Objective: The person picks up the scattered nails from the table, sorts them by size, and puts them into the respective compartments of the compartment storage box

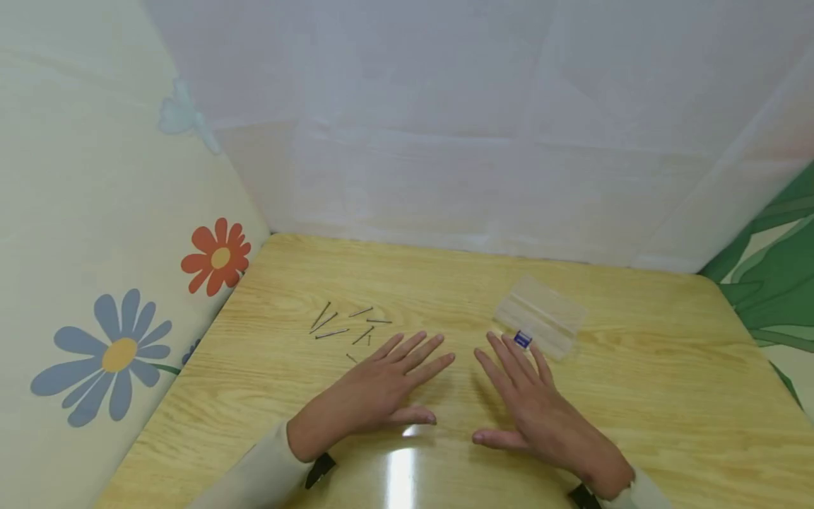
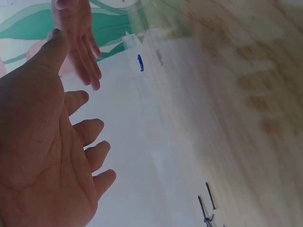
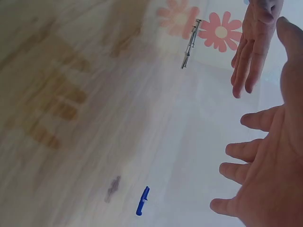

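Both hands hover palm down above the wooden table, fingers spread and holding nothing. My left hand (image 1: pixel 381 385) is nearest to several loose nails (image 1: pixel 332 334) of different lengths, which lie scattered beyond it to the left. My right hand (image 1: pixel 531 403) has its fingertips close to a clear plastic zip bag (image 1: pixel 540 314) lying flat. A small blue piece (image 1: pixel 523 339) shows at the bag's near edge, just past the right fingers. From the left wrist view, the blue piece (image 2: pixel 140 63) and some nails (image 2: pixel 210 196) appear at a low angle.
The wooden table (image 1: pixel 668 367) has rounded far corners and reflects a bright light near its front. A white sheet (image 1: pixel 445 141) hangs behind it. Flower-patterned cloth (image 1: pixel 83 212) stands along the left side, and green leaf-patterned cloth (image 1: pixel 782 261) along the right.
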The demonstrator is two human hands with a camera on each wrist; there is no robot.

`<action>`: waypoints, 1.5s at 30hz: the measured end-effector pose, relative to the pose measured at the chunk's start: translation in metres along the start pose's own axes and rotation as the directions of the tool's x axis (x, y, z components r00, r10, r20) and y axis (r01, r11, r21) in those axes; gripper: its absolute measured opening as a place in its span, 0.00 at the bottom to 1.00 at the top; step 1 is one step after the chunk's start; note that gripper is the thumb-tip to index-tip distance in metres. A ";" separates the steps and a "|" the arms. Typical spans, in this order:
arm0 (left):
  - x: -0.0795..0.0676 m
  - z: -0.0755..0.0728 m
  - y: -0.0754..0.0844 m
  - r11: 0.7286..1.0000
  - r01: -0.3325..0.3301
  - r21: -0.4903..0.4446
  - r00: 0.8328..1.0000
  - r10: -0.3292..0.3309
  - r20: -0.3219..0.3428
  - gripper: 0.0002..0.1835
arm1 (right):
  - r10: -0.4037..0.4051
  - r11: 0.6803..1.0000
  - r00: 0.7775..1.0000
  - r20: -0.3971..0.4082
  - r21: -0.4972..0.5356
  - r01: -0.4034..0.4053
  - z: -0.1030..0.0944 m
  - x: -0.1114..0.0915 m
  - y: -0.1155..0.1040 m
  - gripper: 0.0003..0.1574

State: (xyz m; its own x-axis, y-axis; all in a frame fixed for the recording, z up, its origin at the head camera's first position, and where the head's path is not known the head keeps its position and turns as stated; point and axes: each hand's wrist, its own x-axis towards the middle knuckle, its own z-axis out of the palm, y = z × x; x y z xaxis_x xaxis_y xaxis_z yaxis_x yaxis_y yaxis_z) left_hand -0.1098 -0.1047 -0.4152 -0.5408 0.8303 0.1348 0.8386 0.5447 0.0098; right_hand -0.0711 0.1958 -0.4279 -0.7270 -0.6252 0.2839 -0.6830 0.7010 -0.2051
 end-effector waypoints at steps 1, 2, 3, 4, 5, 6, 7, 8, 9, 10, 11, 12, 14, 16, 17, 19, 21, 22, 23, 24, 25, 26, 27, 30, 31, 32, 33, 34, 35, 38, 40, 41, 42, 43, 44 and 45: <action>-0.001 0.000 0.000 1.000 0.001 -0.001 1.000 -0.001 -0.002 0.44 | 0.001 1.000 1.000 -0.003 -0.002 -0.001 0.000 -0.001 0.000 0.67; -0.002 0.000 -0.001 1.000 0.003 -0.003 1.000 -0.003 -0.002 0.44 | 0.001 1.000 1.000 -0.007 -0.002 -0.001 -0.001 -0.001 0.000 0.67; -0.003 0.000 -0.001 1.000 0.005 -0.004 1.000 -0.005 -0.002 0.44 | 0.001 1.000 1.000 -0.011 -0.004 -0.001 -0.001 -0.002 0.000 0.67; -0.003 0.000 -0.001 1.000 0.005 -0.004 1.000 -0.005 -0.006 0.44 | -0.001 1.000 1.000 -0.017 -0.005 0.001 -0.002 -0.002 0.000 0.67; -0.004 0.000 -0.002 1.000 0.006 0.000 1.000 -0.006 -0.005 0.44 | -0.006 1.000 1.000 -0.023 -0.008 0.006 -0.002 -0.003 0.000 0.67; -0.004 0.000 -0.002 1.000 0.007 0.005 1.000 -0.007 -0.004 0.44 | -0.009 1.000 1.000 -0.028 -0.011 0.008 -0.002 -0.003 0.001 0.67; -0.005 0.000 -0.003 1.000 0.008 0.009 1.000 -0.008 -0.002 0.44 | -0.010 1.000 0.999 -0.031 -0.012 0.009 -0.003 -0.003 0.001 0.67; -0.005 0.000 -0.003 1.000 0.010 0.014 1.000 -0.010 0.001 0.44 | -0.008 1.000 0.999 -0.032 -0.012 0.007 -0.003 -0.004 0.001 0.66; -0.005 -0.001 -0.003 1.000 0.009 0.017 1.000 -0.009 0.001 0.44 | -0.003 1.000 1.000 -0.031 -0.013 0.003 -0.003 -0.004 0.001 0.66; -0.005 -0.001 -0.004 1.000 0.009 0.020 1.000 -0.009 0.003 0.44 | 0.003 1.000 1.000 -0.028 -0.013 -0.003 -0.004 -0.004 0.002 0.67; -0.005 -0.001 -0.004 1.000 0.012 0.021 1.000 -0.012 0.008 0.45 | 0.012 1.000 1.000 -0.021 -0.010 -0.012 -0.004 -0.005 0.002 0.67; -0.005 -0.002 -0.005 1.000 0.015 0.016 1.000 -0.016 0.011 0.45 | 0.021 1.000 1.000 -0.014 -0.008 -0.021 -0.005 -0.005 0.002 0.67; -0.006 -0.003 -0.006 1.000 0.028 0.005 0.999 -0.028 0.022 0.46 | 0.040 0.999 0.999 0.000 -0.004 -0.040 -0.006 -0.006 0.003 0.67; -0.007 -0.004 -0.007 0.999 0.044 -0.008 0.998 -0.043 0.037 0.47 | 0.051 0.999 0.999 0.007 -0.010 -0.051 -0.007 -0.006 0.004 0.68; -0.008 -0.004 -0.008 0.999 0.052 -0.015 0.998 -0.051 0.043 0.47 | 0.056 0.998 0.998 0.010 -0.011 -0.056 -0.007 -0.006 0.004 0.68; -0.009 -0.004 -0.010 0.998 0.063 -0.023 0.997 -0.062 0.056 0.47 | 0.061 0.998 0.998 0.005 -0.017 -0.061 -0.007 -0.007 0.005 0.68; -0.010 -0.004 -0.011 0.997 0.071 -0.026 0.995 -0.069 0.065 0.47 | 0.058 0.998 0.998 -0.003 -0.020 -0.058 -0.007 -0.008 0.006 0.67; -0.010 -0.003 -0.012 0.997 0.075 -0.030 0.995 -0.072 0.070 0.47 | 0.056 0.998 0.998 -0.005 -0.017 -0.057 -0.007 -0.008 0.006 0.67; -0.010 -0.003 -0.013 0.997 0.077 -0.031 0.995 -0.075 0.071 0.47 | 0.056 0.998 0.998 -0.004 -0.011 -0.056 -0.007 -0.008 0.006 0.67; -0.011 -0.003 -0.013 0.996 0.078 -0.033 0.995 -0.076 0.072 0.46 | 0.055 0.998 0.998 -0.004 -0.009 -0.055 -0.007 -0.008 0.007 0.66; -0.011 -0.003 -0.014 0.996 0.081 -0.035 0.994 -0.078 0.072 0.46 | 0.054 0.999 0.999 -0.003 -0.008 -0.054 -0.007 -0.008 0.007 0.66; -0.011 -0.003 -0.014 0.996 0.084 -0.039 0.994 -0.081 0.073 0.46 | 0.055 0.998 0.998 -0.001 -0.005 -0.055 -0.007 -0.008 0.007 0.66; -0.012 -0.003 -0.015 0.995 0.087 -0.043 0.994 -0.084 0.071 0.46 | 0.059 0.998 0.998 0.002 0.000 -0.059 -0.007 -0.007 0.008 0.66; -0.015 -0.003 -0.017 0.993 0.099 -0.060 0.994 -0.096 0.061 0.46 | 0.082 0.997 0.996 0.020 0.015 -0.082 -0.007 -0.008 0.011 0.65; -0.016 -0.003 -0.018 0.992 0.106 -0.067 0.993 -0.102 0.059 0.46 | 0.091 0.996 0.996 0.026 0.022 -0.091 -0.007 -0.009 0.012 0.66; -0.017 -0.003 -0.019 0.991 0.112 -0.074 0.993 -0.108 0.057 0.45 | 0.100 0.994 0.994 0.033 0.032 -0.101 -0.007 -0.009 0.013 0.65; -0.019 -0.003 -0.020 0.990 0.119 -0.081 0.992 -0.115 0.056 0.45 | 0.107 0.993 0.993 0.039 0.036 -0.109 -0.008 -0.010 0.014 0.65; -0.021 -0.003 -0.020 0.988 0.127 -0.088 0.991 -0.123 0.057 0.45 | 0.116 0.992 0.992 0.045 0.041 -0.118 -0.008 -0.010 0.016 0.65; -0.022 -0.004 -0.021 0.987 0.134 -0.092 0.990 -0.129 0.058 0.45 | 0.124 0.991 0.991 0.049 0.049 -0.127 -0.008 -0.011 0.017 0.65; -0.026 -0.005 -0.023 0.983 0.152 -0.108 0.988 -0.146 0.053 0.46 | 0.137 0.988 0.989 0.049 0.065 -0.140 -0.009 -0.013 0.021 0.64; -0.028 -0.008 -0.025 0.981 0.159 -0.110 0.987 -0.155 0.047 0.46 | 0.141 0.987 0.989 0.039 0.070 -0.143 -0.009 -0.013 0.022 0.63; -0.029 -0.009 -0.025 0.981 0.162 -0.109 0.986 -0.159 0.042 0.46 | 0.139 0.987 0.990 0.030 0.071 -0.141 -0.010 -0.014 0.023 0.62; -0.030 -0.010 -0.026 0.980 0.166 -0.108 0.986 -0.162 0.039 0.46 | 0.139 0.988 0.990 0.023 0.069 -0.140 -0.010 -0.014 0.023 0.62; -0.031 -0.011 -0.027 0.980 0.169 -0.105 0.985 -0.167 0.034 0.46 | 0.139 0.988 0.990 0.014 0.068 -0.140 -0.011 -0.015 0.024 0.61; -0.032 -0.011 -0.028 0.979 0.172 -0.104 0.985 -0.170 0.030 0.46 | 0.140 0.988 0.990 0.005 0.066 -0.141 -0.012 -0.015 0.024 0.60; -0.034 -0.012 -0.029 0.979 0.178 -0.104 0.984 -0.175 0.030 0.46 | 0.144 0.988 0.990 0.000 0.062 -0.144 -0.013 -0.015 0.025 0.59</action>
State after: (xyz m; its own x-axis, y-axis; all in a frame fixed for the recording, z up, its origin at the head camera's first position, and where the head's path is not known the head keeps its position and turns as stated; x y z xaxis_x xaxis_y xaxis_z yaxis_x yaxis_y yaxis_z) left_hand -0.1154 -0.1500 -0.4079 -0.6813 0.7249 0.1016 0.7313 0.6682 0.1368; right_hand -0.0760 0.2270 -0.4254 -0.8179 -0.5176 0.2513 -0.5743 0.7612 -0.3013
